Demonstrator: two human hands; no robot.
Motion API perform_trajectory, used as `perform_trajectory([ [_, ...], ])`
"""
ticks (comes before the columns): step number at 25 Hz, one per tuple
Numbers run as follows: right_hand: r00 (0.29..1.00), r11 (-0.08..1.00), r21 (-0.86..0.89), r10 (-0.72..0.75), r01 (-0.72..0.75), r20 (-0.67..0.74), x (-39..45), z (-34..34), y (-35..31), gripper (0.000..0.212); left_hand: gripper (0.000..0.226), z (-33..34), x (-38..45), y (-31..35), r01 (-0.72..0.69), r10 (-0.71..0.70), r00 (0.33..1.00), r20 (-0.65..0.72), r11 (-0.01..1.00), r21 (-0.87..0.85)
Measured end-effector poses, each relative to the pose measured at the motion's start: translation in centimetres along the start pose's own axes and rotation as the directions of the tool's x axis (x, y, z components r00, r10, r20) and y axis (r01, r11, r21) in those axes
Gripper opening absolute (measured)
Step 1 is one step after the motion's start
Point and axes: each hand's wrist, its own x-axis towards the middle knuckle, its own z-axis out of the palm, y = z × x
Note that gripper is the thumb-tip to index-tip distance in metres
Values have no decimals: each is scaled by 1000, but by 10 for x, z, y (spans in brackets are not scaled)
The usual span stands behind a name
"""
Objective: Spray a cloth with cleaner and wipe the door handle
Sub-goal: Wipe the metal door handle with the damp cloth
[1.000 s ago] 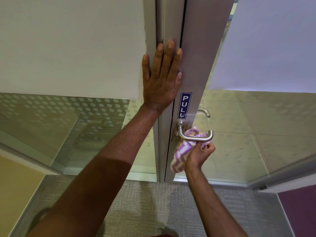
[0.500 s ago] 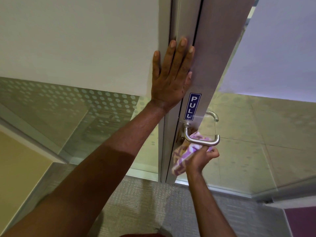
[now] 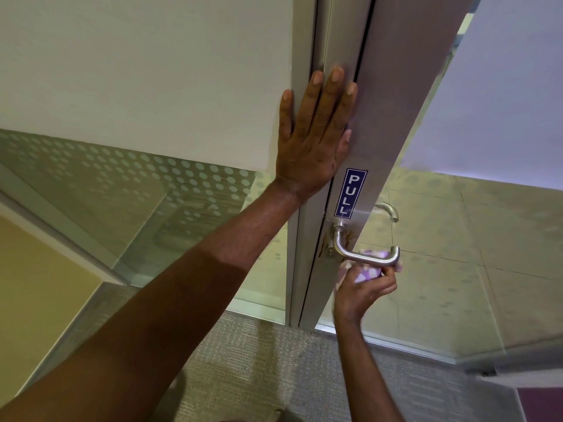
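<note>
A brushed-metal lever door handle [image 3: 364, 255] sticks out from the grey door frame [image 3: 393, 117] below a blue PULL sticker [image 3: 350, 192]. My right hand [image 3: 362, 292] is just under the lever, fingers closed around a bunched purple-and-white cloth [image 3: 370, 271] that presses against the lever's underside. Most of the cloth is hidden by my fingers and the handle. My left hand [image 3: 313, 138] lies flat, fingers spread, against the door's edge above the sticker. No spray bottle is in view.
A second lever handle [image 3: 388, 210] shows through the glass on the far side. Frosted dotted glass panels flank the door. Grey carpet [image 3: 259, 370] covers the floor below, with a purple patch at the lower right corner.
My right hand has bunched the cloth tighter under the lever; less of it hangs down than a second ago. My left hand stays flat on the door. The view has shifted.
</note>
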Motion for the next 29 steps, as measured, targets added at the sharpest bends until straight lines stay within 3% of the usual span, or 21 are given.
perform_trajectory([
  [2,995,997,-3,-74,75,71,-8,11,-1,46,53,-1,0,1,4,-4,1000,6,1000,1],
  [4,941,957,-141,-211,254,264,-17,15,13,43,53,-2,0,1,7,-7,1000,9,1000,-1],
  [6,824,818,-272,-367,507,433,-10,13,28,46,52,-2,0,0,1,-1,1000,14,1000,2],
  [8,702,607,-380,-476,698,530,7,12,37,55,51,-1,0,0,1,-1,1000,19,1000,-2],
  [11,639,484,-423,-495,766,589,32,7,38,82,50,-1,0,0,-7,7,999,34,1000,8],
  [14,523,380,-360,-591,852,615,44,2,47,87,49,0,1,0,-6,5,999,33,1000,3],
  [15,513,371,-356,-588,858,625,43,2,52,88,49,1,1,0,-2,1,999,35,1000,6],
  [18,571,397,-416,-466,818,676,36,-5,69,81,50,3,1,1,5,-5,999,44,1000,-4],
  [22,573,395,-432,-386,811,723,37,-14,67,73,50,2,2,0,7,-7,999,39,1000,6],
  [29,600,517,-333,-526,788,602,58,11,26,60,52,4,1,-2,-6,4,998,69,1000,17],
])
